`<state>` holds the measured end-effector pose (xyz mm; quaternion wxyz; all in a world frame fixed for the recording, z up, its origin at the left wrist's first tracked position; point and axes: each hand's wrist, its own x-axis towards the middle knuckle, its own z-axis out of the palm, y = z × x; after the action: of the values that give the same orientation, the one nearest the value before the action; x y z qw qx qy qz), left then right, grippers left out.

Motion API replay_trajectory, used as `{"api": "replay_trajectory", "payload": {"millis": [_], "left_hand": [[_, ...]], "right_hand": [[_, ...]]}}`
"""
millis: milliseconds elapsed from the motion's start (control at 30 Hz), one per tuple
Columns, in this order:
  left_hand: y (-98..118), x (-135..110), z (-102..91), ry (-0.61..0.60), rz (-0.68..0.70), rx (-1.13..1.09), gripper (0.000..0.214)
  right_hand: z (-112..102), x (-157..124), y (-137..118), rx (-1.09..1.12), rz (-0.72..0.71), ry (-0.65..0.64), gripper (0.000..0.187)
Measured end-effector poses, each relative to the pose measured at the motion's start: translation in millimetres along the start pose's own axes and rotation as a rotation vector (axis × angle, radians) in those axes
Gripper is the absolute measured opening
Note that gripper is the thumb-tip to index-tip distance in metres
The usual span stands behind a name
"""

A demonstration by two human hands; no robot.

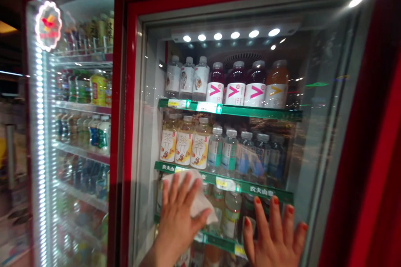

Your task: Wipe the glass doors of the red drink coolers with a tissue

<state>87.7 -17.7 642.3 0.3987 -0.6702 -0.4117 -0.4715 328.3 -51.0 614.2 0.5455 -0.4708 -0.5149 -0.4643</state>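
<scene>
Two bare hands spread before a clear glass door (308, 133) set in a glossy red cooler frame (133, 133). The left hand (177, 221) lies flat over a thin white cloth (202, 201), its grip open, fingers straight and thumb out to the side; the cloth is beneath the fingers, against the glass, showing between thumb and forefinger and past the fingertips, across the lower green shelf strip (261, 190). The right hand (275, 235), its nails painted orange-red, is lower and well apart to the right, its grip also open, fingers fanned and pointing up; whether it touches the glass I cannot tell. Behind the door, the upper shelf carries three clear bottles with white labels (187, 77), three dark purple bottles (235, 87) marked with a pink V, and an orange bottle (278, 83) with a yellow V. One shelf down, three bottles with white-and-yellow labels (183, 146) stand beside clear bottles with teal or blue labels (230, 154). At left, a second red-framed cooler (119, 91) holds more drinks, lit by a bright white light strip (40, 133).
</scene>
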Motion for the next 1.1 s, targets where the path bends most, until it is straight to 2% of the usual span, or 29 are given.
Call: {"api": "replay_trajectory", "payload": {"millis": [67,133,167,233,267,300,367,433,500,533,600,667,733,767,833,900,933,1000,1067,1100], "left_hand": [[-32,15,0.3,0.058,-0.242,-0.020,0.087],[-51,61,-2.9,0.132,-0.438,-0.047,0.088],[-49,86,-5.2,0.148,-0.456,-0.058,0.087],[-25,122,-9.9,0.124,-0.325,-0.071,0.088],[-6,126,-11.5,0.104,-0.205,-0.071,0.088],[12,121,-12.3,0.080,-0.073,-0.073,0.088],[37,88,-11.8,0.035,0.153,-0.079,0.084],[35,49,-11.0,-0.009,0.237,-0.070,0.082],[9,35,-13.2,-0.038,0.132,-0.040,0.087],[-7,42,-15.4,-0.036,0.025,-0.023,0.091],[-32,81,-19.7,-0.004,-0.223,-0.027,0.094],[-31,130,-21.4,0.044,-0.347,-0.057,0.091],[-3,158,-19.9,0.074,-0.252,-0.079,0.090],[14,160,-18.5,0.073,-0.135,-0.089,0.089],[42,140,-15.7,0.046,0.149,-0.109,0.086],[46,113,-15.1,0.004,0.338,-0.107,0.082],[37,105,-16.3,-0.006,0.350,-0.092,0.082],[9,114,-21.4,-0.007,0.218,-0.050,0.086],[-15,153,-27.8,0.013,-0.001,-0.042,0.090],[-18,176,-29.9,0.032,-0.090,-0.056,0.091]], "right_hand": [[0,0,0,0.006,-0.001,0.004,0.064],[-1,-1,0,0.009,0.004,0.002,0.065],[-1,-1,0,0.007,0.004,-0.004,0.065],[-2,-3,1,0.003,0.007,-0.020,0.066],[-2,-3,1,0.004,0.007,-0.028,0.066],[-2,-3,2,0.007,0.006,-0.030,0.066],[-2,-4,2,0.012,-0.001,-0.027,0.066],[-2,-3,2,0.010,-0.008,-0.023,0.066],[-2,-3,3,0.003,-0.016,-0.021,0.066],[-2,-2,3,0.001,-0.020,-0.020,0.066],[-2,-2,2,-0.003,-0.027,-0.017,0.066],[-2,-2,2,-0.004,-0.027,-0.025,0.066],[-4,-2,2,0.003,-0.025,-0.036,0.066],[-4,-2,2,0.011,-0.027,-0.042,0.066],[-6,-4,3,0.022,-0.017,-0.045,0.066],[-8,-6,6,0.005,-0.020,-0.046,0.066],[-8,-7,7,-0.015,-0.033,-0.046,0.067],[-8,-10,10,-0.063,-0.076,-0.037,0.068],[-7,-12,13,-0.097,-0.104,-0.029,0.070],[-7,-13,14,-0.104,-0.103,-0.028,0.070]]}}
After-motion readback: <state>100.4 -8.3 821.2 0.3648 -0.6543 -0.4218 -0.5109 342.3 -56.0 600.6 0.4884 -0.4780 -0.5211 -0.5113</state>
